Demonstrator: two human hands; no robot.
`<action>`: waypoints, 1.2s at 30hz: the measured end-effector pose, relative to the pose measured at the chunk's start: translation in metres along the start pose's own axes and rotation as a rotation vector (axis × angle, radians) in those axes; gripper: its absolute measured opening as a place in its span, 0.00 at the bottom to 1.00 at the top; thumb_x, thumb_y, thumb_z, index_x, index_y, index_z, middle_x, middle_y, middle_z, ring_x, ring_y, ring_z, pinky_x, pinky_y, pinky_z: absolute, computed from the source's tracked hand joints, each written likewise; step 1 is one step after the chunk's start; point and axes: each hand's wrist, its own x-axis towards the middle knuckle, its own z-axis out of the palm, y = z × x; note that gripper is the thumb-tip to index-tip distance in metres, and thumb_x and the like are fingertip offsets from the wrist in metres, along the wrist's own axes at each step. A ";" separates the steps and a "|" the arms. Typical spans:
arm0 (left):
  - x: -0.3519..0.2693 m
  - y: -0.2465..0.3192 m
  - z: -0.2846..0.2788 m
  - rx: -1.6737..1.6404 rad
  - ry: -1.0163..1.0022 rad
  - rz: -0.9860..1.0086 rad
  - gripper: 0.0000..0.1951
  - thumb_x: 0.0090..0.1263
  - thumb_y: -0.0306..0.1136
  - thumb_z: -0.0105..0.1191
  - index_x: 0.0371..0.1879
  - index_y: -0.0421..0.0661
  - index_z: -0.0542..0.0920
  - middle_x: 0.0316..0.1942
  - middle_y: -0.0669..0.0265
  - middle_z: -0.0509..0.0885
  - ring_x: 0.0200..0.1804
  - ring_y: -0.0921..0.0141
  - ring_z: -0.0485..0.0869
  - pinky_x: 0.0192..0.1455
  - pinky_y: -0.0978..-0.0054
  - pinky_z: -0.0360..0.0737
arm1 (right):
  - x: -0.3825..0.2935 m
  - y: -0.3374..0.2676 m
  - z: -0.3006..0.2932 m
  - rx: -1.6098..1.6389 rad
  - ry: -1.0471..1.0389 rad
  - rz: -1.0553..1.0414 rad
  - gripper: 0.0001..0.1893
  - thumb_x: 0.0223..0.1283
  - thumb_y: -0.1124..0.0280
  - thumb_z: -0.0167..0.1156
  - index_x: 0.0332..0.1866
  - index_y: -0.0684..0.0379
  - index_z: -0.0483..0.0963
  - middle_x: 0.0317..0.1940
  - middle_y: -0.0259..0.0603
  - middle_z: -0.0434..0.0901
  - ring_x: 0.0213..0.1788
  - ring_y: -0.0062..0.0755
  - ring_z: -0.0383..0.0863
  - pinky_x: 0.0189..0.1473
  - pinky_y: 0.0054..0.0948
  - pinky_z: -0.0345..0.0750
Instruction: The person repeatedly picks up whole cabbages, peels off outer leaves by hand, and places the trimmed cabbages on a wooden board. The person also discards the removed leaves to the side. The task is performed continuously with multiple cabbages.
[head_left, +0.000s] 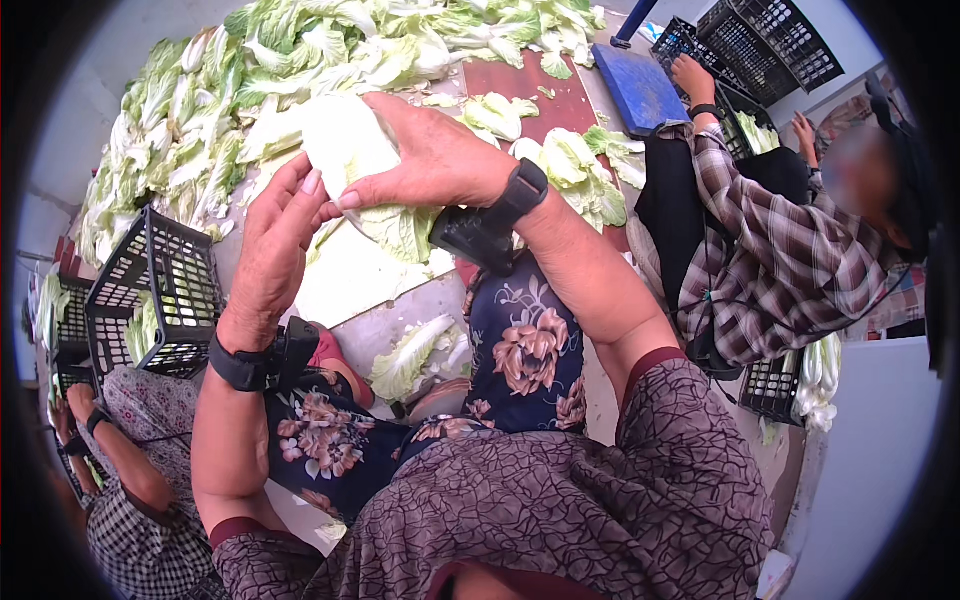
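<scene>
A pale napa cabbage is held up before me, its white base washed out by bright light. My right hand grips it from the right, thumb across the near side. At its lower left, my left hand has its fingertips against the cabbage, close to the right thumb. Where the left fingers curl behind the leaves is partly hidden. Beneath both hands lies a white board, strongly overexposed, with leaf scraps on it. Loose green-white leaves hang or lie just under the right hand; which, I cannot tell.
A large heap of cabbage leaves spreads beyond the board. Trimmed cabbages lie by a reddish-brown board. A black crate stands left, a blue platform far right. Co-workers sit on both sides; a loose leaf lies between my legs.
</scene>
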 end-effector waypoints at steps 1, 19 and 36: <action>0.005 -0.004 0.000 0.008 -0.033 -0.009 0.25 0.78 0.35 0.44 0.68 0.34 0.61 0.58 0.57 0.75 0.59 0.69 0.76 0.61 0.70 0.73 | 0.001 0.009 -0.002 0.071 0.007 -0.012 0.43 0.37 0.52 0.76 0.55 0.72 0.68 0.46 0.57 0.80 0.51 0.47 0.81 0.55 0.34 0.76; 0.027 -0.018 -0.036 0.118 0.014 -0.060 0.19 0.77 0.33 0.46 0.60 0.32 0.70 0.55 0.54 0.78 0.56 0.69 0.80 0.64 0.72 0.75 | -0.043 0.191 -0.058 -0.429 0.434 0.628 0.43 0.38 0.67 0.75 0.63 0.69 0.65 0.49 0.53 0.80 0.49 0.41 0.82 0.53 0.32 0.78; 0.004 -0.014 -0.074 -0.002 0.260 -0.061 0.17 0.76 0.33 0.47 0.56 0.33 0.74 0.51 0.55 0.81 0.53 0.69 0.82 0.59 0.72 0.78 | -0.077 0.374 -0.087 -1.145 0.086 1.036 0.26 0.52 0.65 0.62 0.61 0.45 0.72 0.66 0.62 0.62 0.63 0.55 0.72 0.55 0.44 0.74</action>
